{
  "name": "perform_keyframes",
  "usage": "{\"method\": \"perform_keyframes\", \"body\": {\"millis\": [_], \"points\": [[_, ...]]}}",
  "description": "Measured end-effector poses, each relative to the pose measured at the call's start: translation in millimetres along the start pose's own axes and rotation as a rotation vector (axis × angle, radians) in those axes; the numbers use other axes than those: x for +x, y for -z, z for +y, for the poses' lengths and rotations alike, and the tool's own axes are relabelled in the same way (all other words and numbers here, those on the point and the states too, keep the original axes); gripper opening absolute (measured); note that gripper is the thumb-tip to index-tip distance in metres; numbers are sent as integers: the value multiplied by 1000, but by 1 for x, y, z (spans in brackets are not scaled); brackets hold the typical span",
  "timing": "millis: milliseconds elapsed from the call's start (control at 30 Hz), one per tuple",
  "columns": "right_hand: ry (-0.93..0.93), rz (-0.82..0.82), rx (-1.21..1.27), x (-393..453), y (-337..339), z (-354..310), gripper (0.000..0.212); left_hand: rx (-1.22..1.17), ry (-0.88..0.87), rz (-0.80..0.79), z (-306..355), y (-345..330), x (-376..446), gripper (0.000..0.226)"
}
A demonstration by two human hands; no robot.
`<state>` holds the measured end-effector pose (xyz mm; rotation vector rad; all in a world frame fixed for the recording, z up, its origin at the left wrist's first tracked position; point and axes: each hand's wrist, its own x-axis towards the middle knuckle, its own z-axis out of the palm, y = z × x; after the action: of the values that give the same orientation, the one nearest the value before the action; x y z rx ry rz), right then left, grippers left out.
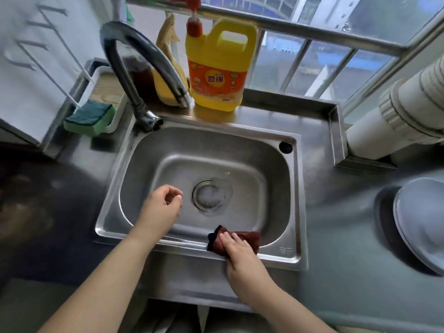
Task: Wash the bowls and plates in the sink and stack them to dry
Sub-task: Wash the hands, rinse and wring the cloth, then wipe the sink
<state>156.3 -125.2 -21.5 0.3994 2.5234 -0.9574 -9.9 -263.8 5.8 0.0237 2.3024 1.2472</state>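
Right hand (236,251) lies nearest, fingers flat on a dark red cloth (242,239) draped over the front rim of the sink (292,203); pressing, not gripping. Left hand (163,203) hovers over the basin near the drain (207,195), fingers loosely curled, holding nothing.

Basin holds no dishes. Plates (422,224) sit stacked upside down on the bench at far right, well apart from the sink. No bowls can be made out separately.

Judgement: washing looks finished or nearly so; step in hand is likely wiping down the rim or parking the cloth.

To do it well: keep the palm flat and draw the cloth along the rim in one pass, pushing water back into the basin, not onto the bench. Spread the cloth afterwards so it dries.

Also present: tap (134,66) at back left, yellow detergent jug (218,66) behind the sink, green sponge (90,117) in its holder.
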Motion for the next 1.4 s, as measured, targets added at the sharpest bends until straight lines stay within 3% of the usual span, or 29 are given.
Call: {"method": "perform_keyframes", "body": {"millis": [200,367,533,700,833,1000,1200,1300,1400], "points": [[200,-99,-58,51,-44,-106,69,-15,-21,93,-31,90,17,21],[237,-115,-57,93,-80,-178,72,-30,1,126,-62,149,26,17],[87,-5,128,134,-94,-208,80,-99,56,116,-80,179,35,16],[-63,148,266,223,-51,-220,78,-110,74,80,-76,179,45,14],[-119,143,271,269,-21,-224,80,-74,27,54,-61,177,58,14],[-40,134,243,224,-46,-217,76,-68,-4,40,-51,174,71,12],[168,-29,103,133,-99,-194,73,-165,35,38,-54,174,71,19],[287,-46,-53,112,-98,-180,69,-214,59,61,-55,177,67,20],[356,-100,-44,103,-96,-161,66,-192,56,54,-57,181,62,17]]}}
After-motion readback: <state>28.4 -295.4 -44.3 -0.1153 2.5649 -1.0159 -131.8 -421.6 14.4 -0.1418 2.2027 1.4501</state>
